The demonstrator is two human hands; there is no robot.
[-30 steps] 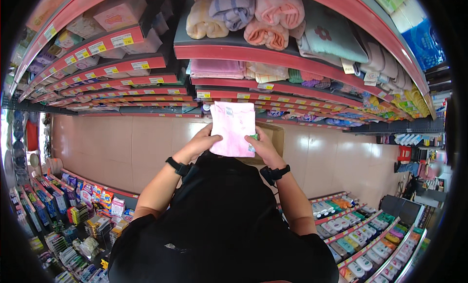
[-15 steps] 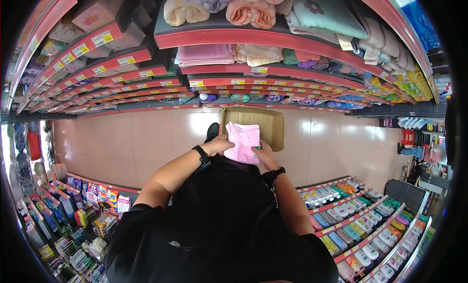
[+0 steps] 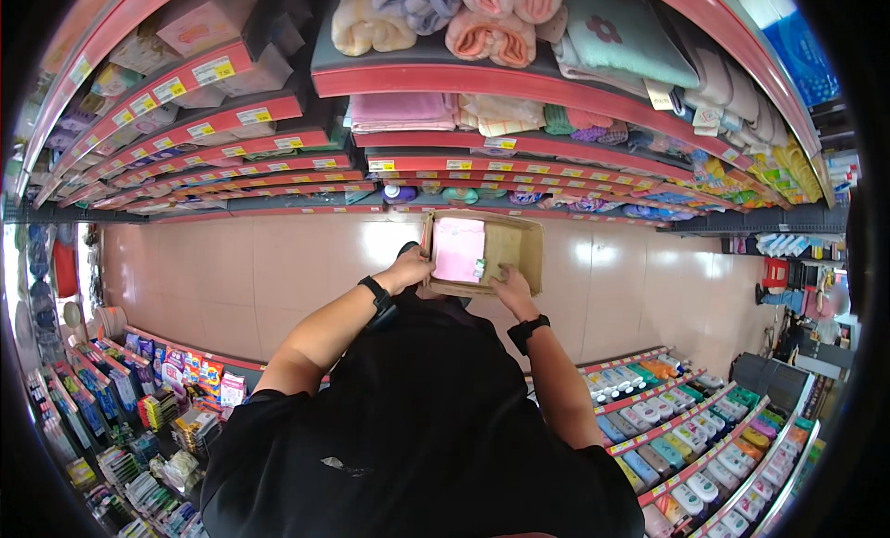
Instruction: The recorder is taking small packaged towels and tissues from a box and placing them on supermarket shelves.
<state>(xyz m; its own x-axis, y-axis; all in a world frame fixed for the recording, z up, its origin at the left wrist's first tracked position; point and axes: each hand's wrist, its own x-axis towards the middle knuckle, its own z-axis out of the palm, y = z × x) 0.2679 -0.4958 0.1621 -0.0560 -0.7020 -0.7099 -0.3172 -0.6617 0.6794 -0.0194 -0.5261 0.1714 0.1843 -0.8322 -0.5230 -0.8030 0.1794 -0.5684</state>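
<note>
Currently, hands apart. Pink folded cloth [image 3: 458, 246] lies in the 9 o'clock half of a cardboard box [image 3: 532, 250]. My left hand [image 3: 407, 269] is at the box's 8 o'clock edge; can't tell if it pinches anything. My right hand [image 3: 511, 290], 5 o'clock, looks empty, fingers parted. Risk, I judge: left fingers snagging the cloth could undo its fold; a right-hand brush could crease its label [image 3: 480, 268].

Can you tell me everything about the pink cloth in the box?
The cloth is pale pink, looks like soft fabric, and is folded into a rough rectangle. A green and white tag sits near its lower right corner. It lies in the left part of the open cardboard box. I can't tell whether the left grip touches its edge.
</note>
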